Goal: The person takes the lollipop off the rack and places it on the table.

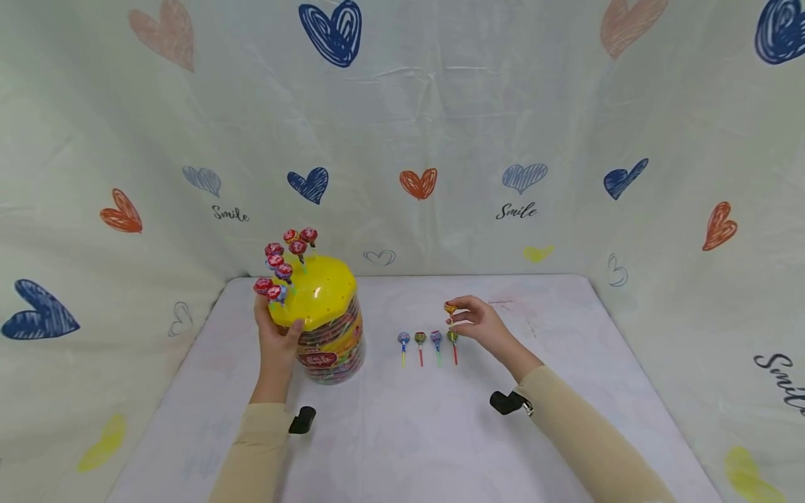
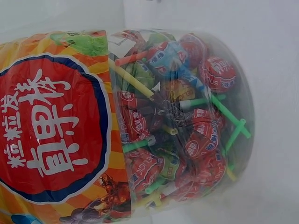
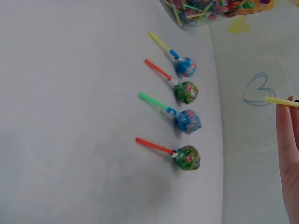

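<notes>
A clear plastic candy jar (image 1: 330, 356) with a yellow lid (image 1: 323, 283) stands left of centre, filled with wrapped lollipops. My left hand (image 1: 278, 346) grips it at the lid's left edge, thumb on the near side. Several red-wrapped lollipops (image 1: 298, 247) stick up from the lid's left and far parts. To the right, my right hand (image 1: 478, 323) pinches an orange-wrapped lollipop (image 1: 449, 307) above the table; its yellow stick (image 3: 275, 100) shows in the right wrist view. Below that hand lies a row of blue and green lollipops (image 3: 188, 121), sticks pointing toward me.
The white table (image 1: 402, 447) reaches back to a pale curtain (image 1: 465, 230) printed with hearts and "Smile". Black wrist camera mounts (image 1: 302, 420) sit on both sleeves. An orange label (image 2: 56, 130) wraps the jar.
</notes>
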`<action>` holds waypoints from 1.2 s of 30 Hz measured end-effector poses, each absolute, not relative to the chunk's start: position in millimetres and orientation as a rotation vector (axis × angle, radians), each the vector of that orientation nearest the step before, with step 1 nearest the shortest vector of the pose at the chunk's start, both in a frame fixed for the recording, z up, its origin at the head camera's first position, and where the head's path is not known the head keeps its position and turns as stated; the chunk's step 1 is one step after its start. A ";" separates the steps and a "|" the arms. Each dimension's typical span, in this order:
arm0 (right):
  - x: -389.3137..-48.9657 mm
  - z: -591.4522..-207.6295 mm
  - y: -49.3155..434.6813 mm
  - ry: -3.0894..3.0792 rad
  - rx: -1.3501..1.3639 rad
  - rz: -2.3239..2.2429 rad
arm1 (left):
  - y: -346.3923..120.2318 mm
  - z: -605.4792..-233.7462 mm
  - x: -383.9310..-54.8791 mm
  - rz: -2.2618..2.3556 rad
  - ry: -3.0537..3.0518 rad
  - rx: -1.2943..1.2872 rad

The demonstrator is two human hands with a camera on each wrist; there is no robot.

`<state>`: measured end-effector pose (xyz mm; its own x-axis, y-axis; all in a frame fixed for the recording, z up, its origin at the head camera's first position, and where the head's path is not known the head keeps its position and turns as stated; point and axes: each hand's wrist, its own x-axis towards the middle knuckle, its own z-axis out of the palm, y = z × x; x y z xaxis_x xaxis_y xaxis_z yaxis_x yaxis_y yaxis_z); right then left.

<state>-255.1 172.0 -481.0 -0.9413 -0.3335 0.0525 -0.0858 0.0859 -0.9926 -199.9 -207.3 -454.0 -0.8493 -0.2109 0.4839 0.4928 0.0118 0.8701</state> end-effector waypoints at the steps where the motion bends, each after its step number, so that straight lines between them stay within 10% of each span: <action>1: -255.1 -484.2 174.4 2.176 -0.417 -1.953 | -206.7 -451.9 -198.8 -1.892 -1.807 -0.294; 36: -261.6 -562.6 221.8 2.295 -0.101 -1.824 | -205.0 -447.1 -196.9 -1.916 -1.836 -0.226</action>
